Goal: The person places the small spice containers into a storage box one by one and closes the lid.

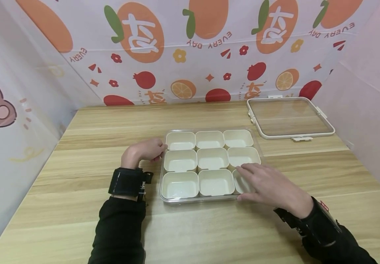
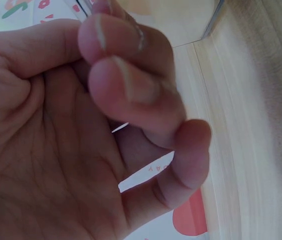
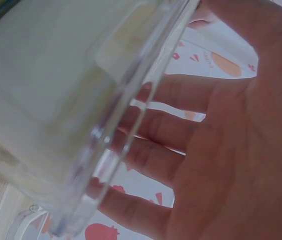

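Note:
A clear plastic storage box point(image 1: 200, 200) lies on the table with several cream-coloured cups point(image 1: 213, 159) set in rows inside it. At its left side my left hand point(image 1: 147, 149) pinches the rim, thumb and fingertips meeting there. In the left wrist view the curled fingers point(image 2: 136, 95) cover most of what lies between them. Over the front right corner of the box reaches my right hand point(image 1: 269, 183), its fingers nearly straight. The right wrist view has its fingertips touching the clear rim point(image 3: 126, 115). That hand partly covers the front right cup point(image 1: 240, 181).
Behind and to the right of the box lies a see-through lid point(image 1: 292, 117) with a cream frame and side clips. The wooden table point(image 1: 110, 124) meets a fruit-printed cloth point(image 1: 163, 73) at the back. Pale cloth walls stand at both sides.

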